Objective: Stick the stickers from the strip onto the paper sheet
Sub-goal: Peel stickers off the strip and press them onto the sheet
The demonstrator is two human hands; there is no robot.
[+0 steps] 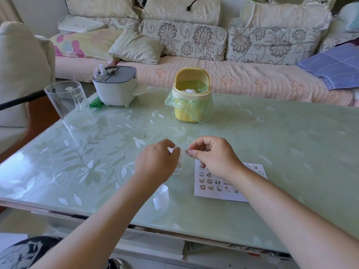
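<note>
A white paper sheet [217, 193] lies on the green glass table [272, 152], covered with several small cartoon stickers in rows. My right hand [211, 154] hovers above the sheet's far left corner and pinches one small sticker [186, 152] between thumb and forefinger. My left hand [157, 162] is just left of it and holds the translucent sticker strip [177, 167], which hangs below the fingers with a sticker still on it. The strip's lower end [162, 197] curls on the table near my left forearm.
A yellow mini bin [191, 98] with a green liner stands behind the hands. A clear plastic cup [68, 103] and a white-grey tissue box [116, 86] sit at the far left. A sofa with cushions [194, 41] runs along the back.
</note>
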